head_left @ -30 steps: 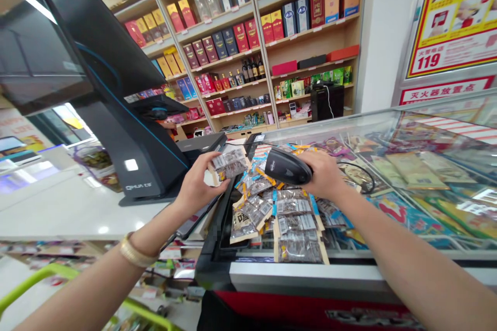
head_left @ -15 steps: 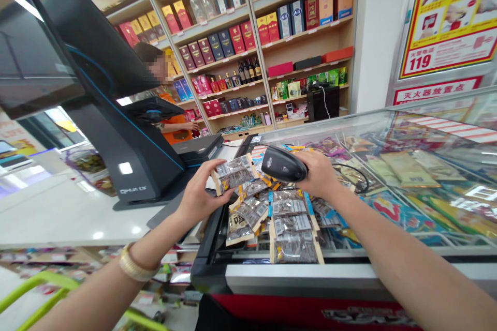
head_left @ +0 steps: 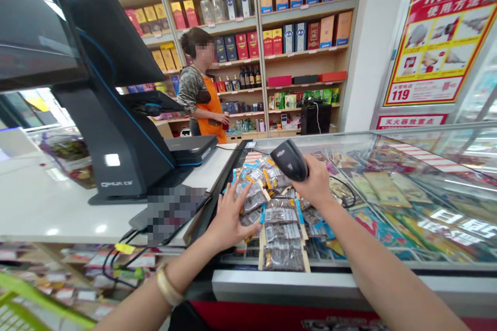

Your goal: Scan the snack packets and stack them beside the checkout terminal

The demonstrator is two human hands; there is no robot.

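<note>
Yellow-green plastic (head_left: 34, 300) in the lower left corner, gold bracelet (head_left: 167, 287) on your left wrist. The silver front rail (head_left: 330, 284) of the glass-topped case runs along the lower right. Just past it, lower centre: an overlapping row of packets (head_left: 282, 231), barcodes up, on the glass. Your left hand (head_left: 230, 221) is left of that row, fingers spread wide, nothing gripped; can't tell if fingertips touch the packets under them. Your right hand (head_left: 315, 180), centre of frame, is wrapped around a black scanner (head_left: 289, 159), its head tilted up-left above the pile of loose packets (head_left: 277, 180). More bags (head_left: 388, 189) show through the glass, right side. Left side: white desk (head_left: 77, 225) with a dark terminal (head_left: 128, 150). Farther back, upper centre, a person in an orange apron (head_left: 212, 106) stands by shelves (head_left: 328, 64) of boxes; red-and-yellow poster (head_left: 438, 41), upper right.
</note>
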